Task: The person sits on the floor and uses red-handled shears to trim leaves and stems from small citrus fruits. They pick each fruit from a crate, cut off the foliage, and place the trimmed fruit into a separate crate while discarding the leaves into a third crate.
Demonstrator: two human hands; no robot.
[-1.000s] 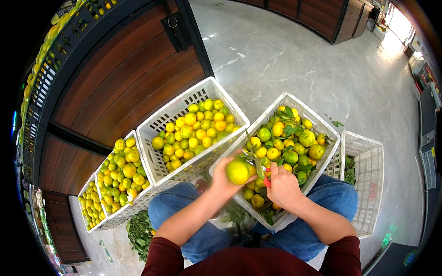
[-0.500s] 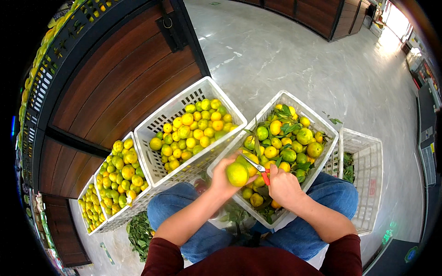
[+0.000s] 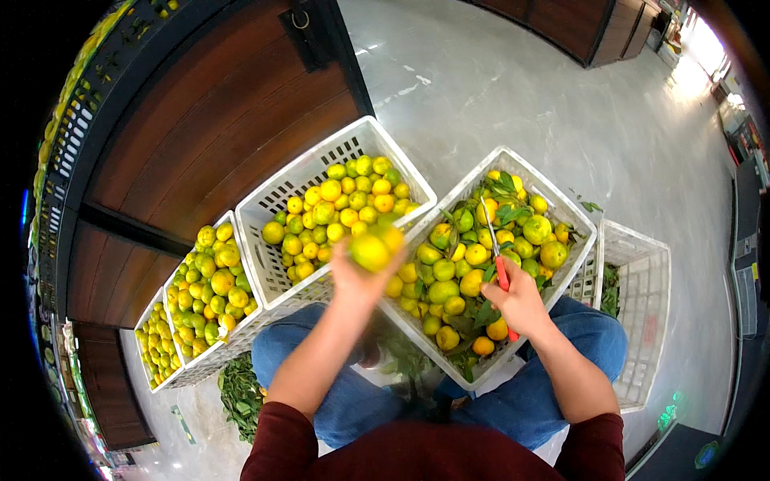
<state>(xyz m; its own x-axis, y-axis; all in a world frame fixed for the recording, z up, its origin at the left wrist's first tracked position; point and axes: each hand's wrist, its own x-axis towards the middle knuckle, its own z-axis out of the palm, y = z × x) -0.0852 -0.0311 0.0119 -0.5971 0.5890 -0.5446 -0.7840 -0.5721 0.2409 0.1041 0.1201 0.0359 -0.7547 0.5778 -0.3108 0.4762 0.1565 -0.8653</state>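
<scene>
Blurred by motion, my left hand (image 3: 354,279) is closed around a yellow-green mandarin (image 3: 371,252), with another yellow one seemingly beside it. It is over the near edge of a white slotted crate (image 3: 255,204) partly filled with leafless mandarins (image 3: 323,212). My right hand (image 3: 520,301) grips red-handled snips (image 3: 503,272), their narrow blades pointing away from me. The snips are above a second white crate (image 3: 553,198), between my knees, where mandarins (image 3: 443,291) lie among green leaves (image 3: 511,215) and stems.
Two more crates of mandarins (image 3: 222,278) stand at the left, beside a dark wooden-panelled stand (image 3: 216,120). Cut leaves (image 3: 241,401) are heaped on the floor by my left knee. Another white crate (image 3: 642,321) at the right has leaves inside. Grey floor (image 3: 465,88) stretches beyond.
My left hand has moved left with its fruit, from over the leafy crate to the edge of the leafless crate. The snips have come away from the fruit and moved right.
</scene>
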